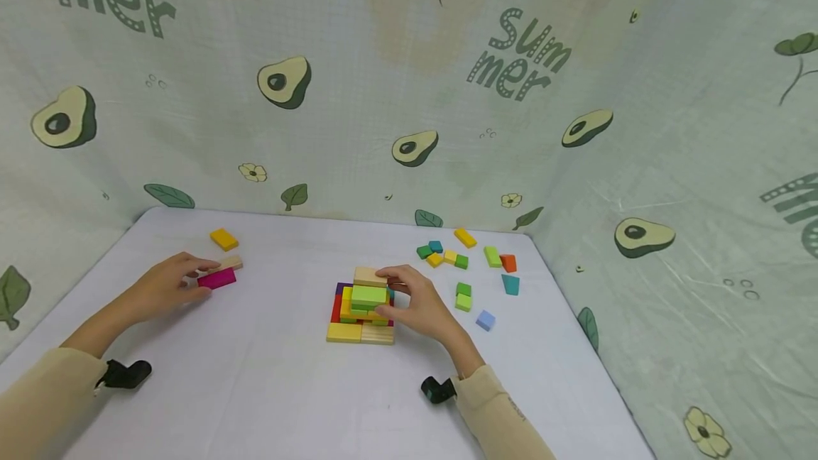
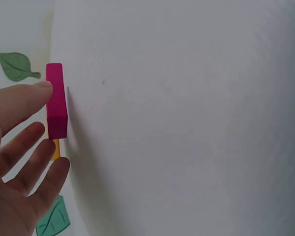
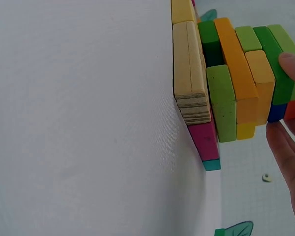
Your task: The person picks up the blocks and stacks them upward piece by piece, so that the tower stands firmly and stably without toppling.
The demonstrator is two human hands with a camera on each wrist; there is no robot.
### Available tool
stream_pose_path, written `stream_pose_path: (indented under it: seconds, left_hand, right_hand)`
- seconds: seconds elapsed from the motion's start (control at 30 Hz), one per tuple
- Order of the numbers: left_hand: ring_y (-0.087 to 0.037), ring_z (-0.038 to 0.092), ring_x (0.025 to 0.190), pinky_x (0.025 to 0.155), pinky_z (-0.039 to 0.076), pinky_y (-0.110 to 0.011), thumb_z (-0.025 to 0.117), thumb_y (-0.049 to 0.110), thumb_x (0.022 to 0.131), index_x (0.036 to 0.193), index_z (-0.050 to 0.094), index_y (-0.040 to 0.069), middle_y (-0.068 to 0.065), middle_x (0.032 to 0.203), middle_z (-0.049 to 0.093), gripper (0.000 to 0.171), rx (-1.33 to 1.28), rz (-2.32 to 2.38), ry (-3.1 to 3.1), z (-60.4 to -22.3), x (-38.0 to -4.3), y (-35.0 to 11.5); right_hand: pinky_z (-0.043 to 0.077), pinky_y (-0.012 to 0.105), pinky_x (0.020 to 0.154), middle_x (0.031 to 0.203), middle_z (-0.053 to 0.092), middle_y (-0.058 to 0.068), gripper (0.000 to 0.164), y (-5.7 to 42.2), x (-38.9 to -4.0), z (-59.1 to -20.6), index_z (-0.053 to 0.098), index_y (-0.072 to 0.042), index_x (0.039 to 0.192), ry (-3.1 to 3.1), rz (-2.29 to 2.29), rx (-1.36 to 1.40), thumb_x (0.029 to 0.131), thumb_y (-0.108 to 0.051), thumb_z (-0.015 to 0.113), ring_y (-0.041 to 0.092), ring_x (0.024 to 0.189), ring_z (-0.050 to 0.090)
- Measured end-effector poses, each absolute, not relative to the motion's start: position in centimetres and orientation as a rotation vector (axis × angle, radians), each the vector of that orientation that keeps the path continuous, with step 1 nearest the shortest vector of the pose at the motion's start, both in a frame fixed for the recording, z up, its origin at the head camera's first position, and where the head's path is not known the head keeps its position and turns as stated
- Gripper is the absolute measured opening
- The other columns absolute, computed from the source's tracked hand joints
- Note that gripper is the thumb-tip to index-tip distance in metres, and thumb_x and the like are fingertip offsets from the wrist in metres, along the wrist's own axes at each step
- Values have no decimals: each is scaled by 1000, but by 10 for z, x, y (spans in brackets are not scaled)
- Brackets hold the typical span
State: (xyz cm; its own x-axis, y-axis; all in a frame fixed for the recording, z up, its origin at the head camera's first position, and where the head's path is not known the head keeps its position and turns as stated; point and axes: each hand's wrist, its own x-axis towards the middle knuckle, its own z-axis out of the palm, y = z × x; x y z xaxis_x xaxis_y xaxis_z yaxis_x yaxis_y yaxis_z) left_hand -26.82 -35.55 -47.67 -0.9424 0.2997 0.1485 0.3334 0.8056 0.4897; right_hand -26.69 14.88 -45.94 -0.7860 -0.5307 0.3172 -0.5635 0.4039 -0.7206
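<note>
At the left of the table, my left hand [image 1: 167, 285] pinches a magenta block [image 1: 217, 278] near its end; the thumb lies along one face in the left wrist view [image 2: 56, 101], with the other fingers spread below. A natural wood block [image 1: 231, 262] lies just behind it. At mid-table my right hand [image 1: 418, 302] holds the upper part of a block stack [image 1: 346, 333]. Its thumb presses the front of the light green block [image 1: 368, 294] and the dark green one [image 3: 274, 64] under it, and its fingers reach round the back, near a wood block [image 1: 369, 276] at the top.
A yellow-orange block [image 1: 224, 239] lies behind my left hand. Right of the stack, several small blocks are scattered, among them a blue cube [image 1: 486, 320], a teal piece [image 1: 510, 285], an orange piece [image 1: 508, 263] and a light green block [image 1: 492, 256]. Patterned cloth [image 1: 358, 34] encloses the table.
</note>
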Motion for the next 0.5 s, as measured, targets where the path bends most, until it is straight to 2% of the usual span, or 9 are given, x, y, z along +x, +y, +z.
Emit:
stream_pose_path:
  seconds: [0.1, 0.33, 0.5]
  left_hand:
    - [-42, 67, 108, 91, 60, -58, 85, 13, 91, 138, 66, 0, -20, 121, 63, 52, -530, -819, -2926, -480, -270, -358]
    - [-34, 69, 102, 84, 63, -43, 81, 5, 91, 135, 68, -2, -13, 112, 66, 47, -568, -774, -2920, -482, -272, -358]
    - [-29, 66, 97, 80, 62, -41, 82, 6, 89, 133, 71, 1, -15, 110, 65, 45, -550, -760, -2957, -480, -272, -353]
  right_hand:
    - [53, 30, 108, 139, 61, -3, 58, 149, -267, -459, 61, -20, 142, -2603, 1357, 1008, 91, -16, 87, 14, 125, 62]
    - [54, 33, 109, 139, 61, -4, 59, 149, -267, -460, 61, -22, 142, -2609, 1376, 998, 90, -15, 88, 14, 125, 61]
    - [53, 31, 109, 139, 61, -4, 58, 149, -267, -460, 60, -21, 143, -2612, 1372, 1000, 91, -16, 87, 14, 126, 61]
